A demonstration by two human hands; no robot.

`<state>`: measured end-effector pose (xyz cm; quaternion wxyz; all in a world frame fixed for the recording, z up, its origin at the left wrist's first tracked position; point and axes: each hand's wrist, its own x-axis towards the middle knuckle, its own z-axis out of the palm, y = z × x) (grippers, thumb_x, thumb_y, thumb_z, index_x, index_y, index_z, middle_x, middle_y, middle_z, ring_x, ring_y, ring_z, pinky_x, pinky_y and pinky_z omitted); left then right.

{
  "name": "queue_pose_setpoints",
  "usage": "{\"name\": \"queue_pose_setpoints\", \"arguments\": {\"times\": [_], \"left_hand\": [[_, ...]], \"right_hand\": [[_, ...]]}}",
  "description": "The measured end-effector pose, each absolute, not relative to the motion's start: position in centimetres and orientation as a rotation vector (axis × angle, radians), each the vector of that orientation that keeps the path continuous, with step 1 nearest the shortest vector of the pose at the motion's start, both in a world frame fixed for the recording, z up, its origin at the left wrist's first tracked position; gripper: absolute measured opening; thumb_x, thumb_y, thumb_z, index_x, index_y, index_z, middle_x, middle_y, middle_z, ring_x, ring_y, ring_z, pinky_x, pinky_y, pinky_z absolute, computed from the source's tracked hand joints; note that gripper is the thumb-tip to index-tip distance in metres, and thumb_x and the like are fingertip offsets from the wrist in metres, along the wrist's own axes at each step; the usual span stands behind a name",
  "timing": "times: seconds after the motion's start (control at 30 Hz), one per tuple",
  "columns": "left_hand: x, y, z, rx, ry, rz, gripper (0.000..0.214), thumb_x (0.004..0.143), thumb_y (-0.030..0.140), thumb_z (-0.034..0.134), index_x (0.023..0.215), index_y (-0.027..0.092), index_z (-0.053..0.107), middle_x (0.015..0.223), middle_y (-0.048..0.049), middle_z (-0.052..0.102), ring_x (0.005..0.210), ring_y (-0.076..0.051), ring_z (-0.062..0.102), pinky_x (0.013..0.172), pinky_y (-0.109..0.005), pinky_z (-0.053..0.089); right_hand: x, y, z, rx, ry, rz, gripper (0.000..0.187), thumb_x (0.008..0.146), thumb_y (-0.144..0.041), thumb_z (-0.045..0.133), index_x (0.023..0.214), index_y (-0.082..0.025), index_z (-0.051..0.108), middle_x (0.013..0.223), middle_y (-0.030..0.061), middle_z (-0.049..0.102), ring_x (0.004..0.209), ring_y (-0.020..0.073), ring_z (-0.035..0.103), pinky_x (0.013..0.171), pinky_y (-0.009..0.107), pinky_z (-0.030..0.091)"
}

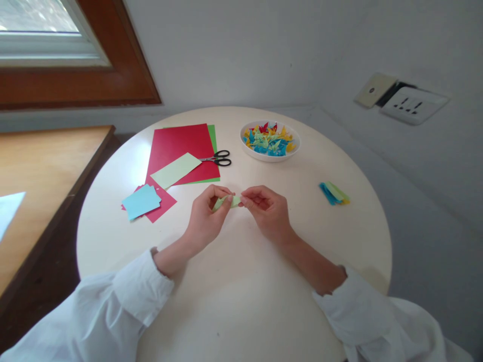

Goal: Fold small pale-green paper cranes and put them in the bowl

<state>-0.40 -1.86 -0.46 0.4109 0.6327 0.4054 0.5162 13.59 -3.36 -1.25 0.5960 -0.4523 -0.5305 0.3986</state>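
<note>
Between both hands, over the middle of the round table, is a small folded piece of pale green paper (236, 201). My left hand (210, 213) is closed, pinching the paper between thumb and fingers. My right hand (268, 210) is closed too, its thumb and fingertips gripping the paper's right end. The fingers partly cover the paper, so its full shape is hidden. Beyond my left hand lie black-handled scissors (222, 158), their blades partly over a pale green paper strip (175, 170).
Red sheets (181, 141) lie over green ones at the back left. Light blue paper squares (141, 202) rest on red ones at left. A white bowl (270, 159) holds several colourful folded paper pieces. Folded papers (335, 193) lie at right on the round table (241, 301).
</note>
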Motion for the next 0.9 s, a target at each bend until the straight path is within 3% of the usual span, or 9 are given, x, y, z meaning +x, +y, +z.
{"name": "queue_pose_setpoints", "arguments": {"times": [0.2,0.43,0.6,0.73,0.9], "left_hand": [[-0.3,-2.0,-0.2,1.615,1.007,1.274,0.014,0.077,0.028,0.059,0.070,0.018,0.053,0.084,-0.0065,0.065,0.084,-0.017,0.061,0.078,-0.032,0.049],[0.0,-1.8,-0.6,1.555,0.955,1.213,0.019,0.077,0.034,0.059,0.074,0.017,0.051,0.097,-0.0110,0.066,0.096,-0.020,0.062,0.083,-0.038,0.049],[0.6,-1.8,-0.8,1.581,0.982,1.211,0.016,0.080,0.031,0.056,0.074,0.018,0.049,0.102,-0.0136,0.067,0.102,-0.022,0.061,0.084,-0.041,0.049],[1.0,-1.7,-1.2,1.584,0.995,1.202,0.014,0.080,0.030,0.055,0.077,0.018,0.049,0.107,-0.0153,0.065,0.109,-0.023,0.057,0.084,-0.040,0.048],[0.7,-1.3,-1.4,1.820,1.096,1.250,0.010,0.079,0.027,0.056,0.082,0.018,0.057,0.114,-0.0131,0.060,0.111,-0.022,0.054,0.093,-0.040,0.041]], "right_hand": [[13.5,-3.4,-1.3,-1.044,-1.224,0.985,0.028,0.067,-0.035,0.070,0.089,-0.019,0.061,0.070,-0.0007,0.064,0.067,0.0120,0.063,0.067,0.027,0.055],[13.7,-3.1,-1.4,-1.075,-1.253,0.899,0.021,0.068,-0.035,0.068,0.080,-0.020,0.060,0.071,0.0004,0.064,0.067,0.0128,0.062,0.067,0.028,0.054],[14.1,-2.7,-1.9,-1.083,-1.259,0.907,0.026,0.069,-0.034,0.067,0.089,-0.019,0.062,0.076,0.0014,0.066,0.069,0.0127,0.062,0.066,0.027,0.052],[14.1,-2.6,-2.0,-1.106,-1.264,0.876,0.022,0.068,-0.030,0.067,0.086,-0.018,0.062,0.077,0.0028,0.067,0.070,0.0134,0.063,0.065,0.027,0.051],[14.1,-2.7,-1.6,-1.187,-1.328,0.739,0.018,0.070,-0.027,0.063,0.085,-0.017,0.063,0.077,0.0043,0.068,0.070,0.0147,0.063,0.065,0.027,0.050]]}}
